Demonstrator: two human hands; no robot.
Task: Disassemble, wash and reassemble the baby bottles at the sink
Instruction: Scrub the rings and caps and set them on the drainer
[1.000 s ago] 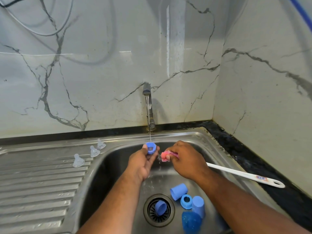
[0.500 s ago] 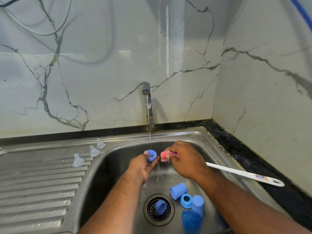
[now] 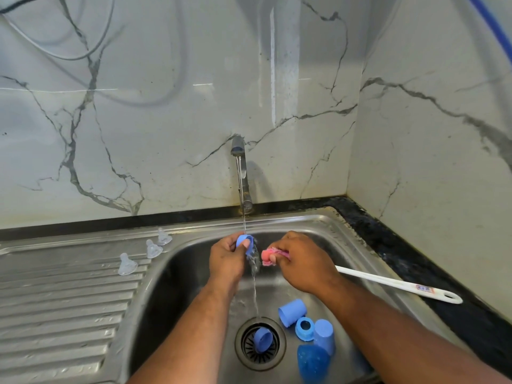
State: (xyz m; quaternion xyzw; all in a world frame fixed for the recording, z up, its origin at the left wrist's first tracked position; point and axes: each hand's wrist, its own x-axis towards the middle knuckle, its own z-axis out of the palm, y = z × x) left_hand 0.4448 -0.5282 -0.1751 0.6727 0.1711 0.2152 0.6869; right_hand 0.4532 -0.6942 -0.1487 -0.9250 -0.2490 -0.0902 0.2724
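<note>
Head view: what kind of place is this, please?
Probably a kitchen: a steel sink with a ribbed drainboard, a running tap, and a marble-look wall behind.

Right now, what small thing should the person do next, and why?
Probably turn the small blue plastic ring in the left hand under the thin water stream: water runs over it, and the right hand holds the pink sponge-tipped brush just aside.

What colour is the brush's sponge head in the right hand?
Pink. The brush sponge head, in the right hand, shows best in the head view.
</note>
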